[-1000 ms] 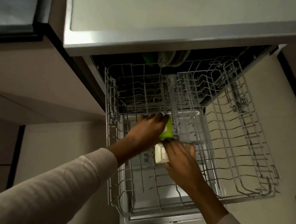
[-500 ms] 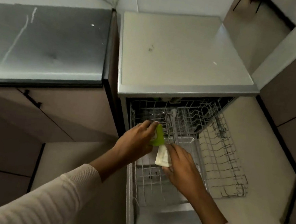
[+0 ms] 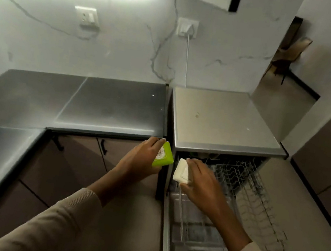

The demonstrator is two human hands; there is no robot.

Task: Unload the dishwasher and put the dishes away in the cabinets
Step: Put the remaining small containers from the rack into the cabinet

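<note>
The left hand (image 3: 141, 161) grips a lime-green box (image 3: 166, 157) in front of the steel surface (image 3: 99, 102). The box's white sticker (image 3: 160, 154) carries reddish print too blurred to read. Just beside it, the right hand (image 3: 201, 183) pinches a plain white box (image 3: 181, 170) over the pulled-out rack (image 3: 249, 193) of the open dishwasher (image 3: 225, 121).

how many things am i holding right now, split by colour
green: 1, the green container in the left hand
white: 1, the white container in the right hand
total: 2
</note>
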